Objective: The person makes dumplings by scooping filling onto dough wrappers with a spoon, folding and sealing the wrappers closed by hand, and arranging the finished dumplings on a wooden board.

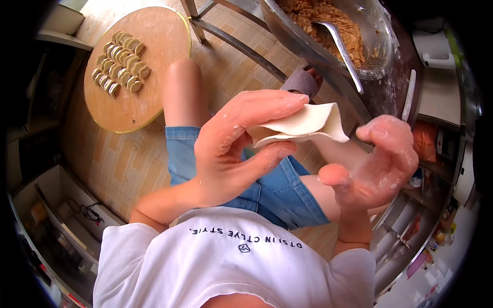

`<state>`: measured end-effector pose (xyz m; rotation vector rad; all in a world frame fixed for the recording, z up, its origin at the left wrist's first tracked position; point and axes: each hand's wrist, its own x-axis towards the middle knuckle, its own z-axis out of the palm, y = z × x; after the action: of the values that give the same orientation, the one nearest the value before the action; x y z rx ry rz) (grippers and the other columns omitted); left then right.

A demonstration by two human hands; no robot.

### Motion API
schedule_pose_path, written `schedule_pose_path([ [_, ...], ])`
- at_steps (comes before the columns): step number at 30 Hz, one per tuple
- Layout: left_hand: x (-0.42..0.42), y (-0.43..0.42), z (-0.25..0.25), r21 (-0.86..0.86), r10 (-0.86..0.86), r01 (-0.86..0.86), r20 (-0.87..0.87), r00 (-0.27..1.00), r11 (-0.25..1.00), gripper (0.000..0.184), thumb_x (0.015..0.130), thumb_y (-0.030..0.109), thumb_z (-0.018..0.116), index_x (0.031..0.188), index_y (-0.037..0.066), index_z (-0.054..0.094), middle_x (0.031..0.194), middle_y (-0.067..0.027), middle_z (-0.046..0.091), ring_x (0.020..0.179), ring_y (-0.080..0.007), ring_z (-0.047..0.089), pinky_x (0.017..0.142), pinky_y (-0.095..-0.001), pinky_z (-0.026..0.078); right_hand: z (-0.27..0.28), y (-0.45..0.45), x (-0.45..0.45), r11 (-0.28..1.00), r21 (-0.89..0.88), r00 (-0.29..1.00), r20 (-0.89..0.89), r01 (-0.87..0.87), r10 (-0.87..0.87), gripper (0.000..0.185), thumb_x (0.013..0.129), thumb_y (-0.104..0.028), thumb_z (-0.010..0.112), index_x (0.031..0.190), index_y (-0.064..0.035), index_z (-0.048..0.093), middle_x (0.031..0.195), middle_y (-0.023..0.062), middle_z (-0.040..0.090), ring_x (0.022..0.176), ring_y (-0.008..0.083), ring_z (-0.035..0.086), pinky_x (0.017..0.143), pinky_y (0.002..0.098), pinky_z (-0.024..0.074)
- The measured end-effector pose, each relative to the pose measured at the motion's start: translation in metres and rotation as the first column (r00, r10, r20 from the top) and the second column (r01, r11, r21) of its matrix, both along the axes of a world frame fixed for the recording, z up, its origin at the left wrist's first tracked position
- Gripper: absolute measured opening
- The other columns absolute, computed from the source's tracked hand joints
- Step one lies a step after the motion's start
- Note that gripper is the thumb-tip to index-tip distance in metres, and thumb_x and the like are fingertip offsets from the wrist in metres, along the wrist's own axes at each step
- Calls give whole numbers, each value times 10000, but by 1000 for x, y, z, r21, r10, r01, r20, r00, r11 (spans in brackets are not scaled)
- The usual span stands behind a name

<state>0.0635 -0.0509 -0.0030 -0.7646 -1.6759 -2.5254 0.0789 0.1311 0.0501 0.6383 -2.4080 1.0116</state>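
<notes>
A pale dumpling wrapper (308, 119), folded over on itself with its right end gaping, is held between the thumb and fingers of my left hand (221, 146). Whether there is filling inside it I cannot tell. Just right of the wrapper, my right hand (387, 159) is apart from it, fingers curled, thumb separated from them and nothing between. White flour dusts both hands. Up at the right stands a metal bowl (377, 69) of brownish filling (328, 31), with a spoon (341, 49) leaning in it.
Several rows of dumplings (119, 64) lie on a round wooden board (159, 36) at the upper left. The bowl stands on a dark, floury table (398, 90) with a white stick (409, 95). A metal frame (236, 43) crosses above the tiled floor (123, 169). Shelves line both sides.
</notes>
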Motion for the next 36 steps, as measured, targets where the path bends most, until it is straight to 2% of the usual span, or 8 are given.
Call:
schedule_pose_path([
  [3, -5, 1, -9, -2, 99, -101, -183, 978, 995, 420, 799, 10, 622, 1188, -8, 463, 1179, -243, 487, 1065, -264, 515, 870, -325, 447, -13, -1, 9, 980, -179, 985, 163, 88, -59, 566, 609, -446, 764, 913, -46, 505, 808, 44, 522, 735, 177, 483, 676, 281, 401],
  [5, -7, 6, -8, -5, 158, -164, -232, 960, 986, 451, 711, -83, 620, 1144, -29, 508, 1144, -224, 514, 1043, -273, 535, 848, -322, 461, -18, -20, 6, 932, -306, 962, 244, 196, -122, 473, 623, -392, 775, 860, -50, 550, 741, 32, 558, 658, 176, 488, 605, 282, 401],
  [10, -8, 6, -5, -118, 257, -328, -401, 879, 937, 506, 615, -133, 626, 1103, -25, 549, 1086, -211, 550, 987, -278, 564, 806, -317, 480, -10, -21, 1, 992, -81, 995, -13, 98, -99, 467, 686, -372, 749, 892, -19, 524, 833, 75, 551, 751, 203, 500, 686, 307, 418],
  [16, -9, 9, -2, -147, 335, -446, -467, 818, 883, 533, 585, -121, 658, 1099, -20, 561, 1081, -202, 558, 956, -273, 571, 782, -303, 480, -2, -26, 9, 934, 279, 958, -239, 224, -159, 281, 753, -215, 702, 904, -25, 560, 856, 79, 593, 735, 229, 523, 651, 342, 431],
  [23, -5, 11, -4, -154, 349, -455, -444, 825, 877, 531, 588, -100, 684, 1100, -19, 569, 1086, -195, 557, 943, -267, 574, 761, -281, 478, 2, -23, 12, 902, 327, 939, -287, 281, -188, 196, 735, -78, 665, 905, -46, 574, 851, 49, 611, 735, 203, 543, 671, 343, 436],
  [28, -5, 12, -3, -148, 349, -468, -483, 803, 872, 497, 613, -86, 690, 1091, -13, 577, 1082, -190, 554, 947, -261, 574, 780, -287, 486, 3, -24, 14, 906, 331, 947, -264, 265, -180, 161, 743, -84, 663, 868, -57, 563, 837, 38, 612, 728, 192, 540, 705, 350, 431],
  [33, -4, 7, 2, -187, 305, -432, -473, 827, 882, 479, 622, -75, 695, 1082, -10, 579, 1077, -186, 555, 954, -254, 574, 792, -291, 490, 4, -20, 4, 952, 219, 970, -161, 215, -182, 217, 741, -154, 677, 892, -41, 569, 821, 60, 601, 743, 222, 535, 755, 371, 409],
  [36, -5, 6, 7, -207, 275, -409, -472, 838, 889, 484, 620, -79, 693, 1084, -10, 578, 1080, -188, 556, 955, -250, 575, 793, -289, 487, 5, -18, 3, 963, 202, 977, -148, 181, -153, 264, 681, -141, 696, 889, -27, 580, 822, 77, 596, 761, 243, 528, 755, 377, 406],
])
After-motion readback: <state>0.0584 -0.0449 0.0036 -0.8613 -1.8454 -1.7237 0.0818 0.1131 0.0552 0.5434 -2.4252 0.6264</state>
